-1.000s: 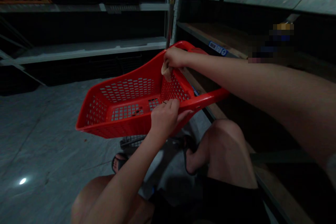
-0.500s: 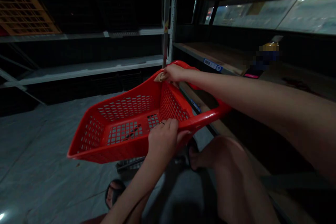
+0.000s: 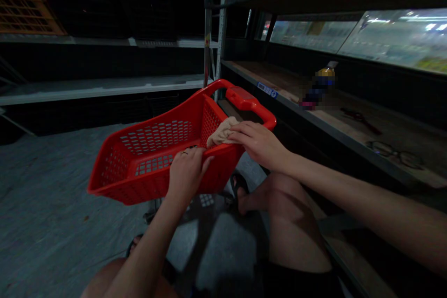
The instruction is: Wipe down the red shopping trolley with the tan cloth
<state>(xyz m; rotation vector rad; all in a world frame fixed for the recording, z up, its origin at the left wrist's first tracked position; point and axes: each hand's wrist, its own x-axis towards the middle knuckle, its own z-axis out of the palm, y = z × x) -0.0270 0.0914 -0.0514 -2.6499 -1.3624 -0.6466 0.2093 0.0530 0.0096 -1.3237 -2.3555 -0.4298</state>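
Observation:
A red plastic shopping cart (image 3: 150, 137) with slotted basket walls stands in front of me, its looped handle toward the right. My left hand (image 3: 187, 167) is closed over the near rim of the basket, with a ring on one finger. My right hand (image 3: 256, 142) presses a beige cloth (image 3: 223, 131) against the near rim, close to where it runs into the handle. The fingers lie over the cloth and hide part of it. Nothing lies in the visible part of the basket.
To the right runs a wooden shelf (image 3: 289, 93) with a bottle (image 3: 321, 84), a pair of glasses (image 3: 396, 154) and a dark red strap-like item (image 3: 361, 118). A metal rack (image 3: 104, 87) stands behind, holding an orange crate (image 3: 26, 4). My legs are close below the cart.
My right hand has moved with the cloth from the far side of the rim to the near side. My left hand has slid along the near rim to the left.

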